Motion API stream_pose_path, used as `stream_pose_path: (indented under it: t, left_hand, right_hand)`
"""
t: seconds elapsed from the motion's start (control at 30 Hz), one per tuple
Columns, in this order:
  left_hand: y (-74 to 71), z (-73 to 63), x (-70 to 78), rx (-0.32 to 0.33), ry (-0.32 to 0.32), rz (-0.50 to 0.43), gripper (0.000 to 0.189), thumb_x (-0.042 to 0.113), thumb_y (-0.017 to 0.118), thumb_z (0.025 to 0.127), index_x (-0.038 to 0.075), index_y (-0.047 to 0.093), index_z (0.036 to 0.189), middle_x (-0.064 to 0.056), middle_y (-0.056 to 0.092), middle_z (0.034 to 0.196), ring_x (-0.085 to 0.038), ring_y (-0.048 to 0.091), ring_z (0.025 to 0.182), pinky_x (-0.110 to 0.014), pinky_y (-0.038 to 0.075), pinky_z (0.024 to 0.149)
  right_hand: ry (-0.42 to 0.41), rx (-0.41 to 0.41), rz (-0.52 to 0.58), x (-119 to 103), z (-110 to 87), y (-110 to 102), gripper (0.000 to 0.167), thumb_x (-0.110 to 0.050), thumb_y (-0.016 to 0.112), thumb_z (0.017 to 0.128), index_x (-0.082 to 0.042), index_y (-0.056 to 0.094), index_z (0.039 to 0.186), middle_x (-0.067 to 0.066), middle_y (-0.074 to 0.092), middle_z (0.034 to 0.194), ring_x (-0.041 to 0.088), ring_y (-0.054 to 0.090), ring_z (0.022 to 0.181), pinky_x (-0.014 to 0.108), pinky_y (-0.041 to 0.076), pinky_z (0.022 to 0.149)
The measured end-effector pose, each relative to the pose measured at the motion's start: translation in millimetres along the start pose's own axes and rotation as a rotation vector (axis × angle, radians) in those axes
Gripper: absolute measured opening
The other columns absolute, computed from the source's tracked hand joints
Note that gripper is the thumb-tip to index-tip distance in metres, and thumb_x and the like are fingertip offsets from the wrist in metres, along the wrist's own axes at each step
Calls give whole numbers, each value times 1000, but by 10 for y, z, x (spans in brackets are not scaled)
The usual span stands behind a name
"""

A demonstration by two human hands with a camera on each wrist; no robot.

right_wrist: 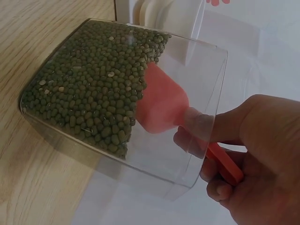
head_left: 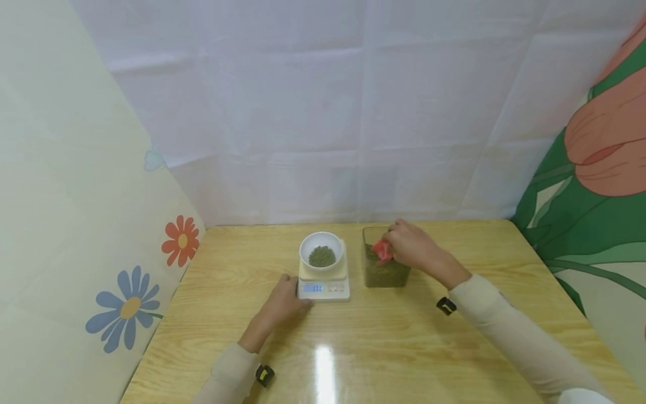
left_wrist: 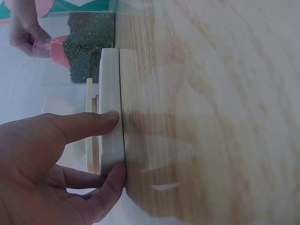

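My right hand (head_left: 416, 247) grips the handle of a red scoop (right_wrist: 161, 98), thumb and fingers wrapped around it. The scoop's blade is inside a clear square container (right_wrist: 187, 168), its edge pushed into green mung beans (right_wrist: 89, 84). At the left, my left hand (head_left: 285, 300) holds the near left corner of a white kitchen scale (head_left: 338, 294) between thumb and fingers. On the scale's platform sits a white bowl (head_left: 306, 251) with a small heap of mung beans (head_left: 322, 256) in it. The scale's display (head_left: 313, 288) is lit.
The wooden table (head_left: 353, 342) ends at a white cloth backdrop (head_left: 282, 112) just behind the scale and container. Flower-printed panels (head_left: 50, 224) stand on both sides. Each wrist carries a small black device (head_left: 446, 306).
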State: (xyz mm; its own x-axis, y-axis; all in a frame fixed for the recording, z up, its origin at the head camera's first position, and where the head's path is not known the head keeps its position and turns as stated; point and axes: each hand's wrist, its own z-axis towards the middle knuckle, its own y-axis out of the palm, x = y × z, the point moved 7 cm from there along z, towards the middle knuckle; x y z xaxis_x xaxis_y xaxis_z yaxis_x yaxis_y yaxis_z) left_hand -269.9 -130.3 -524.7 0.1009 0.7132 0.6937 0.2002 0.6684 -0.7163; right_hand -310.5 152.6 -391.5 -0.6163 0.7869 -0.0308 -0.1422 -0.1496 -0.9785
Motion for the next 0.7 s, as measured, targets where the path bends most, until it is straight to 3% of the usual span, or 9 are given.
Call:
stream_pose_path:
  t: [0.3,0.7]
  left_hand:
    - [3,3,-15,2,-3,-2,53,17,89,82,-3,68,127,-13,56,109,-22,53,92,-40,57,84]
    - [7,9,-15,3,-1,1,55,16,90,82,-5,68,128,-14,57,110,-22,53,93,-42,58,85]
  right_hand:
    - [15,-13,25,13,16,57,14,9,72,89,-3,79,88,8,73,85,26,60,80,42,57,76]
    - [-20,-27,90,9,53,101,20,6,77,89,-8,76,76,3,73,77,19,64,75,47,57,88]
